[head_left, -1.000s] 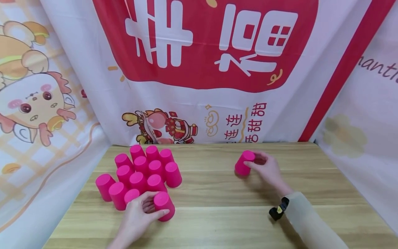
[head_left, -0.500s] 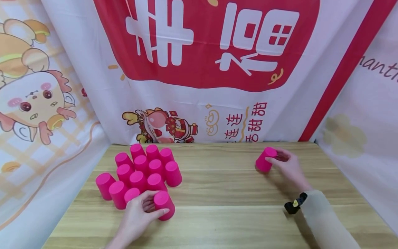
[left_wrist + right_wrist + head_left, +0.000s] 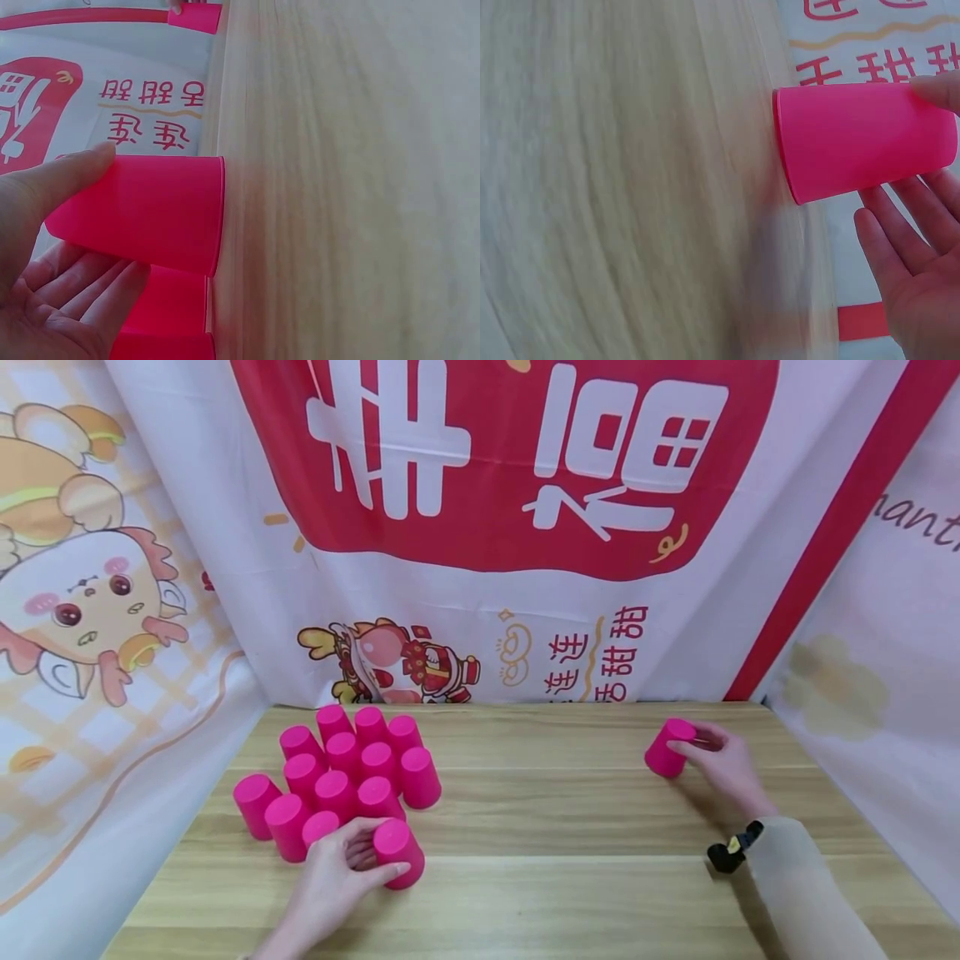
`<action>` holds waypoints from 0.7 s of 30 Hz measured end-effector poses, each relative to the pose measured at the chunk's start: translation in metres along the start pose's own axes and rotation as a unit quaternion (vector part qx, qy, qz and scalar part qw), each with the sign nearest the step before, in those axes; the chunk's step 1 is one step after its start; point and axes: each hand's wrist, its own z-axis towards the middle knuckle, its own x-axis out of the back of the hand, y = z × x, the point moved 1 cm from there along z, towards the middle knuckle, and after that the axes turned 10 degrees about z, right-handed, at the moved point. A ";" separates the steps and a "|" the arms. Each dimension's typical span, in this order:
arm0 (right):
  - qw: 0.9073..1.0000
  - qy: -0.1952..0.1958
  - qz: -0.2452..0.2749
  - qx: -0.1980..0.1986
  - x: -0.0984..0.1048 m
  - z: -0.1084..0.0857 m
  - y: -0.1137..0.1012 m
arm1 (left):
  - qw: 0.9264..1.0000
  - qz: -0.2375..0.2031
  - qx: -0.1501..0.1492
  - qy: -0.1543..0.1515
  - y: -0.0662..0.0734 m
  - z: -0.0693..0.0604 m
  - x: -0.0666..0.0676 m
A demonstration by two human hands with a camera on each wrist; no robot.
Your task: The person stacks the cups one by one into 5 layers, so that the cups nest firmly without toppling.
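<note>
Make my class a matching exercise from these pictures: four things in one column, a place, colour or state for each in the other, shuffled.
1. left hand
2. right hand
3. cup group
4. wrist device

A. black
B. grips a lone cup, towards the right of the table
C. grips a cup beside the cup group
D. pink, on the table's left

Pairs: 1-C; 2-B; 3-D; 4-A
</note>
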 end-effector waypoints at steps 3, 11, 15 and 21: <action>1.000 -0.002 -0.008 -0.001 0.004 0.000 0.000 | 1.000 -0.007 0.005 -0.004 0.000 0.001 0.000; 0.998 0.005 -0.062 0.018 0.011 0.002 0.003 | 0.999 -0.038 -0.023 -0.020 0.009 0.008 -0.003; 0.998 0.005 -0.066 0.003 0.011 0.002 0.002 | 0.997 -0.042 -0.052 -0.025 0.020 0.015 -0.011; 0.998 0.001 -0.061 -0.022 0.011 0.003 0.002 | 0.992 -0.049 -0.097 -0.060 0.039 0.030 -0.031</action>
